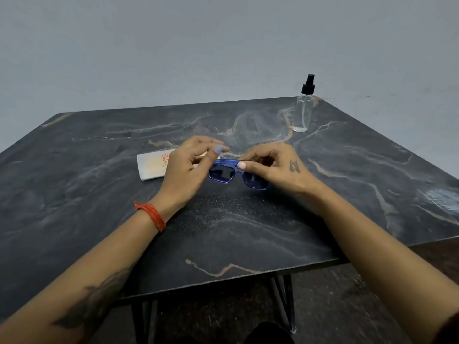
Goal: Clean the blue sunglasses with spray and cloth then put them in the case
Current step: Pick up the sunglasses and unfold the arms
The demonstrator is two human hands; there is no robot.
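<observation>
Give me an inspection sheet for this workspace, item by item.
Surface: dark marbled table on thin black legs.
Job's things: blue sunglasses held just above the table; clear spray bottle upright at far right; white case or cloth with red print lying behind the left hand, which one I cannot tell.
Clutter: nothing seen.
Hands: left hand and right hand both pinch the sunglasses' frame.
Cables: nothing seen.
Surroundings: plain grey wall, dark floor below.
</observation>
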